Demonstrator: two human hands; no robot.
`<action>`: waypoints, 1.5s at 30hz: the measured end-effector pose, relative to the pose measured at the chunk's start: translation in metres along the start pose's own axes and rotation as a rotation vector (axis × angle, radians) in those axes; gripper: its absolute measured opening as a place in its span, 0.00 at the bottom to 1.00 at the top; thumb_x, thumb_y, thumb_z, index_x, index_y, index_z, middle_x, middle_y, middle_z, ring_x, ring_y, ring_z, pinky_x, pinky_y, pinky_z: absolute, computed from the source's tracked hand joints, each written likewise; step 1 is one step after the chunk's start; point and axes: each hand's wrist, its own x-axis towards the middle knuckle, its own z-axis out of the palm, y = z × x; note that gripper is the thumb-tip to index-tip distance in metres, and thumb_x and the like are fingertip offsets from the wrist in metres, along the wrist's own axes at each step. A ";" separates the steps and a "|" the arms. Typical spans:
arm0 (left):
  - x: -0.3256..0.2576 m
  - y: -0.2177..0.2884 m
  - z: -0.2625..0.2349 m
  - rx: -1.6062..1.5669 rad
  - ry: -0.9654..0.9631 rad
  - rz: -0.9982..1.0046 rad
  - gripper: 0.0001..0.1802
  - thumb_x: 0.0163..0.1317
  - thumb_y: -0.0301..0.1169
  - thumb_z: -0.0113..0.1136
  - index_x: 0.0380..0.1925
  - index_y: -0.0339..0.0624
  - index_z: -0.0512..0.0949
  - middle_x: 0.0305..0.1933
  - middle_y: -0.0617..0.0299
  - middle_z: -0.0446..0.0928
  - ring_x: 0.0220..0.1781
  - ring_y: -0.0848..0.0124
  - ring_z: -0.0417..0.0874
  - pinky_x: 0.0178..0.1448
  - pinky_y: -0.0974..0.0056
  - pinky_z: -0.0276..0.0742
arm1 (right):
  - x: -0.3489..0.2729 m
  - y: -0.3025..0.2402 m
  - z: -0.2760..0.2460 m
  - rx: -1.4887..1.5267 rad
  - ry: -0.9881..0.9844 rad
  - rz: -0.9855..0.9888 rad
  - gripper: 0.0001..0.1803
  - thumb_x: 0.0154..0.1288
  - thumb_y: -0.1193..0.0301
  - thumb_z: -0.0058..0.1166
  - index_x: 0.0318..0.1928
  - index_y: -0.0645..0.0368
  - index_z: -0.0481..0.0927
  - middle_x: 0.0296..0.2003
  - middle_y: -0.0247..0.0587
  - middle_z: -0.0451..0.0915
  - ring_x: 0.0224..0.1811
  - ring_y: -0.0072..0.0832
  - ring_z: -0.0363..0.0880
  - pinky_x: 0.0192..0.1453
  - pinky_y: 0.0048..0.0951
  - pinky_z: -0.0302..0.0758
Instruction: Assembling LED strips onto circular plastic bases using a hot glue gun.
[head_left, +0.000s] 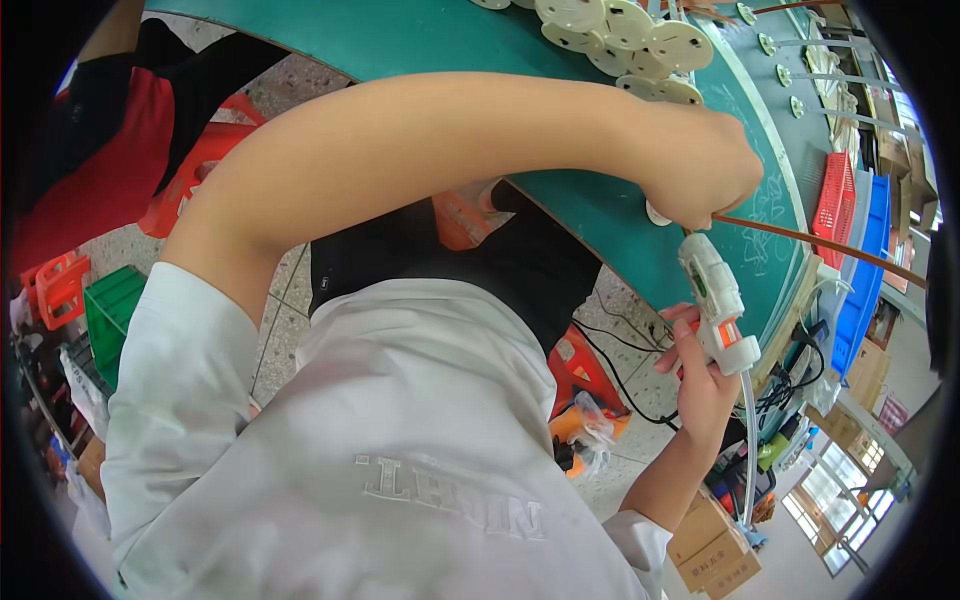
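Glue gun (708, 280), white: gripped in right hand (703, 385), near worktop's (575, 205) edge, just beside left hand (705, 165), its fingers curled around brown rod (815, 241). Pale discs (628, 25): heaped on worktop.

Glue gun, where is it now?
In the head view, the glue gun is right of centre, in the right hand, just below the left hand.

White glue gun (714, 290) near slender brown rod (815, 241)

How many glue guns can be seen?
1: a white glue gun, held in the right hand, its nozzle near the left hand. Others may be hidden.
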 end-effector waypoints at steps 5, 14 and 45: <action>-0.004 0.003 -0.004 0.035 0.006 -0.005 0.06 0.52 0.26 0.70 0.30 0.34 0.86 0.25 0.47 0.83 0.31 0.53 0.87 0.36 0.56 0.81 | 0.001 -0.003 0.006 -0.035 -0.002 -0.017 0.17 0.71 0.74 0.55 0.58 0.64 0.77 0.43 0.41 0.84 0.24 0.17 0.77 0.26 0.18 0.67; -0.005 0.002 -0.001 0.039 0.022 0.003 0.07 0.53 0.27 0.71 0.31 0.35 0.87 0.26 0.48 0.84 0.34 0.51 0.87 0.38 0.55 0.82 | -0.001 -0.004 0.010 -0.055 0.006 -0.011 0.12 0.71 0.74 0.55 0.53 0.63 0.78 0.42 0.38 0.84 0.24 0.17 0.77 0.26 0.19 0.65; 0.000 -0.001 -0.003 0.012 -0.019 -0.001 0.09 0.51 0.29 0.70 0.31 0.37 0.87 0.31 0.49 0.85 0.39 0.51 0.88 0.41 0.52 0.83 | 0.006 -0.011 0.007 -0.337 0.155 0.047 0.11 0.72 0.65 0.60 0.41 0.60 0.80 0.24 0.27 0.76 0.28 0.14 0.72 0.33 0.21 0.66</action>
